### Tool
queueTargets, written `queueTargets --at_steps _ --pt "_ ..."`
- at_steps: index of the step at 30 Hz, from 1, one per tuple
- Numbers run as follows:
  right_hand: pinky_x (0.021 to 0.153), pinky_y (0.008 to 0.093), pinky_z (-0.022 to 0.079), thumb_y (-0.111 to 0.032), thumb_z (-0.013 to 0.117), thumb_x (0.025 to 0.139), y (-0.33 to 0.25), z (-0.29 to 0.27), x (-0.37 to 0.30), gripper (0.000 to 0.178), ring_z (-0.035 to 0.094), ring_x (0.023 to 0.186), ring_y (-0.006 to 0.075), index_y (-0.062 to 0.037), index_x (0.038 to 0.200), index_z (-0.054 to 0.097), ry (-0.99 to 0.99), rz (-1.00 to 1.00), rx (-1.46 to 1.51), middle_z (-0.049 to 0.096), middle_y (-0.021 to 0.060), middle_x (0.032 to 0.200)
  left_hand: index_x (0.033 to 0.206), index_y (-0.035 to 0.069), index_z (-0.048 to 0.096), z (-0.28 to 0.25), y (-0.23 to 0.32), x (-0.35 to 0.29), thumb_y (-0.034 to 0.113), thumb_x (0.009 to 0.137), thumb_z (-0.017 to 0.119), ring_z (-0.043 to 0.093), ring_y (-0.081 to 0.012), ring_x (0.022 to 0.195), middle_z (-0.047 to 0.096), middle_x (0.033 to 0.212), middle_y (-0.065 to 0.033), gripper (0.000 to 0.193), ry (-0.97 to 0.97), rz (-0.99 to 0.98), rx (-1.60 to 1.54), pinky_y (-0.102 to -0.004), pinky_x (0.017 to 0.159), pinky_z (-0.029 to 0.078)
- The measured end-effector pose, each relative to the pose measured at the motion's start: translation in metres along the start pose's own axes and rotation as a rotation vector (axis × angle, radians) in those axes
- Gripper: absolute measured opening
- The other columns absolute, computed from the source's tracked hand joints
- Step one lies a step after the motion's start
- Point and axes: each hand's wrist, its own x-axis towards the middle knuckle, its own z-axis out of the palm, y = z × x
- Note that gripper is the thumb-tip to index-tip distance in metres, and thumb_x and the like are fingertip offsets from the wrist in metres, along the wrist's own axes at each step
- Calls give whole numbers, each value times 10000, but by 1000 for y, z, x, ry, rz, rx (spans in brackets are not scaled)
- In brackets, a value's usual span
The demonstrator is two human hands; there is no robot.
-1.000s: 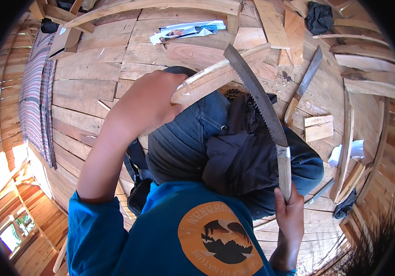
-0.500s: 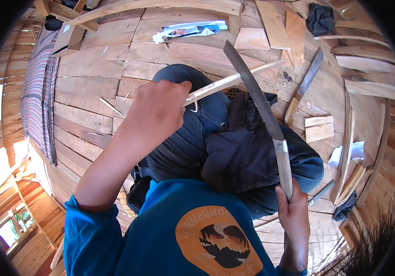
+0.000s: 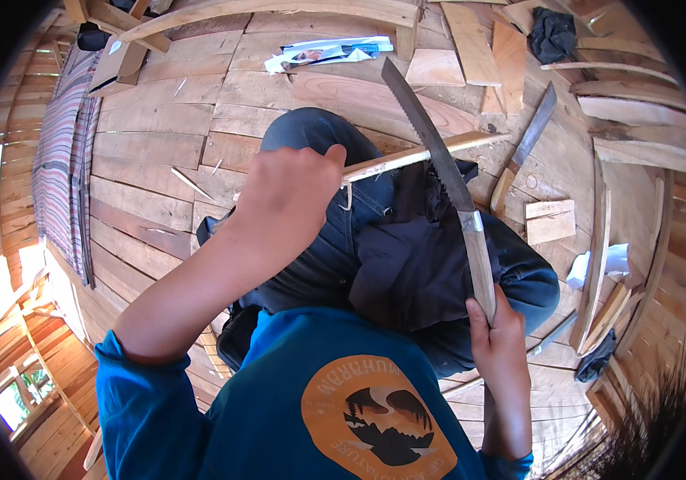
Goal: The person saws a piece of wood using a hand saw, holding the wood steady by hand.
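The wooden strip (image 3: 391, 164) runs slantwise above the lap, its far end out past the saw (image 3: 429, 132) over the floorboards (image 3: 147, 148), just short of the knife (image 3: 523, 152). The saw's blade passes over the strip, toothed edge toward the left; whether they touch cannot be told. The blade's tip points up toward the white packet (image 3: 331, 54), and room for moving spreads over the boards left of the bent knee (image 3: 311, 130). The left hand (image 3: 293, 192) is closed around the strip, which juts out to the right of that fist; the part within is hidden. The right hand (image 3: 501, 334) grips the saw's wooden handle, below and well apart from the strip. Dark cloth (image 3: 407, 268) lies between the hands on the lap; farther right are a small wood block (image 3: 550, 222) and upright-edged planks (image 3: 597, 256).
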Motion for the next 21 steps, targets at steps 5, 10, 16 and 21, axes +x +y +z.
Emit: queueTargets --at_steps 5,10,16,21 --pt "516 417 463 -169 573 963 -4 2 -10 191 631 650 441 18 982 536 -3 15 11 569 247 637 1057 52 587 2 3 -1 32 736 675 669 -290 595 605 592 -122 333 -13 -3 18 -365 510 519" --pt "530 404 472 -154 570 962 -6 28 15 173 640 688 438 12 993 535 32 -4 135 579 245 660 1121 70 535 -2 -5 6 86 761 706 679 -288 615 625 615 -115 398 -34 -75 9 -359 522 527" --pt "525 406 462 -137 566 959 -20 29 17 150 639 658 423 7 980 531 22 30 136 572 236 654 1191 78 498 -40 -12 -2 238 726 790 679 -352 819 676 839 -188 571 -58 -133 -174 -434 757 529" --pt "524 433 462 -128 568 954 -25 32 11 141 625 672 450 1 995 530 30 -21 128 573 245 652 1254 71 484 -84 -2 -2 293 687 820 649 -361 934 669 984 -183 696 -58 -55 -212 -439 846 491"
